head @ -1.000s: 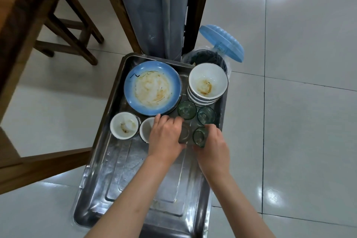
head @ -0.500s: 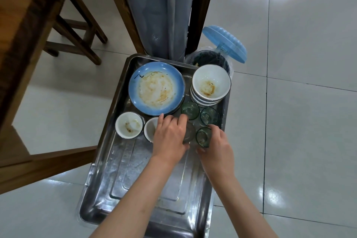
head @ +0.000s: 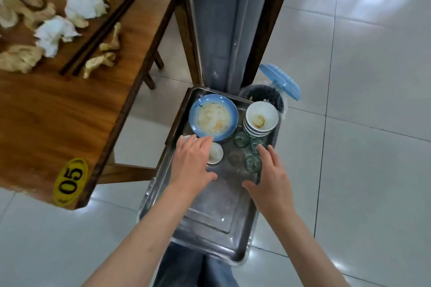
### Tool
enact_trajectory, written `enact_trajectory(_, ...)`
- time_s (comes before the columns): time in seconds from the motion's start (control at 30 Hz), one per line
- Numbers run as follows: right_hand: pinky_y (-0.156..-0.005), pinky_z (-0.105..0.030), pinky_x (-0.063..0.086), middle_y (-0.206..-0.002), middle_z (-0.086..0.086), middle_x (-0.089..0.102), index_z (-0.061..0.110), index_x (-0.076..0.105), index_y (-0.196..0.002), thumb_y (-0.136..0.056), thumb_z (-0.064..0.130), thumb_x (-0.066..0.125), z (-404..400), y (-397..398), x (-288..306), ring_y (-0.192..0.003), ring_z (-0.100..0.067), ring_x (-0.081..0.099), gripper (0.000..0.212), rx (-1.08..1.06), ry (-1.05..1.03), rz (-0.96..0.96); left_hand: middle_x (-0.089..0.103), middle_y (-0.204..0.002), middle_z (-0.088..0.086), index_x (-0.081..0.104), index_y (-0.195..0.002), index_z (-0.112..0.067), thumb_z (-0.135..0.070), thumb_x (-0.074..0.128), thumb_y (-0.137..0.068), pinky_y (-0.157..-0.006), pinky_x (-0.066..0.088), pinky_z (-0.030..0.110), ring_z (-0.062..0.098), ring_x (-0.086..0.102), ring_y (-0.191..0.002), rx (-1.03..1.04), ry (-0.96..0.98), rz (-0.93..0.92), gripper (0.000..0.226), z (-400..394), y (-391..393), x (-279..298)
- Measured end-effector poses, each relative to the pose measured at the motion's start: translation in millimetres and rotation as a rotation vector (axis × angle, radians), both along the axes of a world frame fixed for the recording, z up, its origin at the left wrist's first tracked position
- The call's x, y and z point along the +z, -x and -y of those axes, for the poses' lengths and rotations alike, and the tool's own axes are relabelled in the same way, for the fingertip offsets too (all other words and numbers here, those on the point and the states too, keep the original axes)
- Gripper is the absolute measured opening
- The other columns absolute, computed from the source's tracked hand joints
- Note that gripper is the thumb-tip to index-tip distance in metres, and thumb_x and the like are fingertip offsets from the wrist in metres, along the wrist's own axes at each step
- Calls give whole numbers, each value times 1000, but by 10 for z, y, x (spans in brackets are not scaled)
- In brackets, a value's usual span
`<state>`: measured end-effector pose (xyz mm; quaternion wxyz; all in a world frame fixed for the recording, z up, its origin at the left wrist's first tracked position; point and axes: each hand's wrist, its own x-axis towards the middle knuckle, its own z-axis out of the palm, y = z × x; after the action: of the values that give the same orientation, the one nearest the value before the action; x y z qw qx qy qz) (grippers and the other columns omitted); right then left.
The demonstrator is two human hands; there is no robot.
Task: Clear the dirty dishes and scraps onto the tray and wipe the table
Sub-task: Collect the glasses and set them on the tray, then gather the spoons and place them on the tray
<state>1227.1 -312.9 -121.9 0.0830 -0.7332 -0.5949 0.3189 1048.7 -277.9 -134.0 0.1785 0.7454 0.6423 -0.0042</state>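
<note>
Both hands [head: 271, 179] spread over tray [head: 210, 219] (dishes stacked); scraps [head: 70, 7] on table [head: 58, 119]

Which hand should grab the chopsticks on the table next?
Probably the left hand. It is open and empty above the tray, on the side nearest the table, where the chopsticks lie. The right hand is farther away.

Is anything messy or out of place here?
Yes. Crumpled napkins, food scraps and loose chopsticks are scattered over the wooden table. On the tray, the plate and bowls are stained but stand upright.
</note>
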Motion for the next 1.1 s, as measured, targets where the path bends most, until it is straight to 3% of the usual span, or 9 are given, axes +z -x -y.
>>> enact_trajectory(0.33, -108, -36, 32, -152, -1, 27, 21, 25, -146, -67, 22, 83, 336, 637, 1459, -136, -21, 31, 98, 165, -148, -68, 41, -145, -2, 30, -145, -19, -55, 78, -61, -114, 8, 41, 19, 27, -138, 211, -134, 99, 102, 609, 776, 1583)
enact_trajectory(0.53, -105, -31, 31, -149, 0, 31, 19, 31, -143, -66, 23, 83, 760, 1159, 2104, -134, -20, 32, 94, 261, -255, -71, 41, -145, -2, 33, -144, -20, -50, 80, -62, -114, 8, 40, 17, 25, -139, 220, -221, 200, 98, 1105, 1274, 2241)
enact_trajectory(0.7, -109, -34, 28, -150, 0, 32, 21, 30, -144, -66, 22, 83, 1073, 1770, 2623, -137, -18, 30, 94, 273, -335, -105, 44, -143, -2, 37, -142, -20, -48, 81, -60, -113, 5, 37, 16, 25, -140, 125, -331, 267, 98, 1465, 1912, 2764)
enact_trajectory(0.87, -108, -30, 25, -152, 2, 26, 21, 24, -146, -70, 26, 81, 1368, 2521, 2997, -138, -16, 26, 96, 315, -345, -127, 47, -141, 2, 40, -141, -17, -46, 83, -58, -114, 11, 40, 20, 29, -138, 178, -430, 254, 98, 1856, 2755, 3228)
enact_trajectory(0.97, -107, -31, 27, -153, 4, 25, 25, 22, -146, -71, 30, 80, 1496, 3029, 3137, -138, -15, 27, 96, 335, -376, -119, 46, -142, 2, 39, -141, -19, -45, 83, -59, -111, 8, 32, 19, 27, -139, 238, -469, 246, 97, 2083, 3270, 3418)
enact_trajectory(1.1, -103, -25, 24, -152, 7, 26, 28, 23, -146, -69, 30, 81, 1565, 3567, 3256, -137, -13, 27, 96, 369, -437, -117, 43, -144, -1, 37, -143, -23, -48, 81, -62, -114, 8, 38, 16, 24, -140, 290, -467, 239, 96, 2245, 3855, 3591)
